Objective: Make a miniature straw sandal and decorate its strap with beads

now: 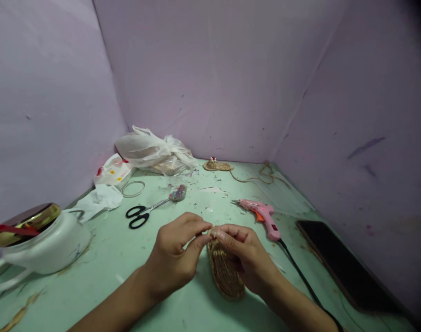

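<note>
A small slipper of coiled jute twine (227,276) hangs sole-long above the table between my two hands, its far end at my fingertips. My right hand (245,251) is closed, gripping the slipper's far end with thumb and fingers. From the other side, my left hand (179,251) pinches at the same end; its thumb and forefinger nearly meet there. Whatever small part lies between the fingertips is hidden. Right of my hands a pink hot glue gun (262,212) lies on its side, its nozzle pointing left.
Black-handled scissors (141,216) lie left, tips by a beaded clump (178,193). Behind are another twine slipper (217,165) with loose twine (265,173), and plastic bags (151,150). A white teapot-like pot (54,244) stands far left, a black phone (341,263) right.
</note>
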{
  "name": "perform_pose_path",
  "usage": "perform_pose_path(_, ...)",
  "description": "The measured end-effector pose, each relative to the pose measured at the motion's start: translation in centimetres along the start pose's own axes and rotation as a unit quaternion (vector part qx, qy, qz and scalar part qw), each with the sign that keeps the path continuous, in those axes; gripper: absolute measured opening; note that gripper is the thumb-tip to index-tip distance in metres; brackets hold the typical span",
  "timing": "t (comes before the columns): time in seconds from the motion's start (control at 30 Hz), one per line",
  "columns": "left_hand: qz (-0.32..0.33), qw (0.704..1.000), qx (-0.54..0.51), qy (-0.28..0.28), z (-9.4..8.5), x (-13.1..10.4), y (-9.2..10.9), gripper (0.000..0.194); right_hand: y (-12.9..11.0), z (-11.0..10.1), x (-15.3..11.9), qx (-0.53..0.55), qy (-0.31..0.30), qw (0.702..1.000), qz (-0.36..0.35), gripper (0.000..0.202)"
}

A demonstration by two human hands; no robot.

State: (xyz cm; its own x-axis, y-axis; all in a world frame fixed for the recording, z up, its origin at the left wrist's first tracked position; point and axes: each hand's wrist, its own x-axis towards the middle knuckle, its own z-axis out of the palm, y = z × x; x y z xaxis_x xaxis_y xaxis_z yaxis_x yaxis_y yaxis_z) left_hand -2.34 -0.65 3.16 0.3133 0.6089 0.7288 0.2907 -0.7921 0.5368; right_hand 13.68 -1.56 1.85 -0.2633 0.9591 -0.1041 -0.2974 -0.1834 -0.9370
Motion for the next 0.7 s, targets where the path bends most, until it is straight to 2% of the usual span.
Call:
perform_pose_path(0.13, 0.033, 0.999, 0.016, -0.032, 0.3, -0.2, -0.2, 0.020, 0.2, -0.1, 0.0, -0.080, 0.002, 0.996, -0.038, 0.030)
perform_pose_path(0.23, 0.070, 0.995, 0.046, -0.045, 0.5, -0.3, -0.6, 0.019, 0.2, 0.0, -0.1, -0.170, 0.014, 0.982, -0.077, 0.032)
perform_pose_path(0.43, 0.178, 0.970, 0.161, -0.030, 1.1, -0.8, -0.9, 0.023, 0.4, 0.2, -0.3, -0.227, 0.004, 0.967, -0.114, 0.033)
perform_pose_path(0.53, 0.174, 0.965, 0.194, -0.032, 1.3, -1.1, -0.8, 0.024, 0.7, 0.1, -0.4, -0.300, 0.008, 0.943, -0.146, 0.033)
perform_pose_path(0.7, 0.191, 0.957, 0.219, -0.023, 1.3, -1.2, -0.7, 0.021, 0.8, -0.2, -0.6, -0.407, -0.024, 0.891, -0.200, 0.021)
